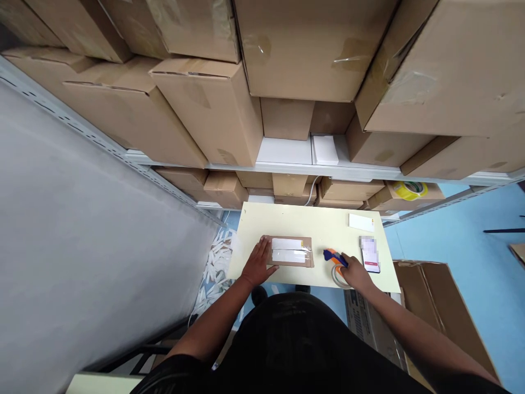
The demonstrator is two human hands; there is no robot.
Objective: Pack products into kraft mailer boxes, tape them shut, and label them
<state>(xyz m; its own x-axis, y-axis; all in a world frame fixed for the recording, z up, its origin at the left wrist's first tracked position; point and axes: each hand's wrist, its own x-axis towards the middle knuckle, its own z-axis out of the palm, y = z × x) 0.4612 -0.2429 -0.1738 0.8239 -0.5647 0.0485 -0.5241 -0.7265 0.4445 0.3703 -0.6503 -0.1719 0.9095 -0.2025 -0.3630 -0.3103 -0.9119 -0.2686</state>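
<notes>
A small flat cardboard box (309, 261) lies on the pale yellow table (320, 219), with two white label strips and clear tape on its top. My left hand (258, 262) rests against the left end of the box, fingers stretched out and thumb spread apart near its lower corner. To the right of the box, my right hand (356, 273) is closed around the handle of a blue and orange tape dispenser (334, 256). Its clear tape roll sits low, close to the table's front edge. My fingers partly hide the handle.
Near the table's right side lie a phone (371, 266) and a white label slip (361, 222). Shelves (287, 156) packed with cardboard boxes rise behind. A yellow tape roll (410, 190) sits on the lower shelf. Paper scraps (217, 257) cover the floor at left; large cardboard (447, 306) stands right.
</notes>
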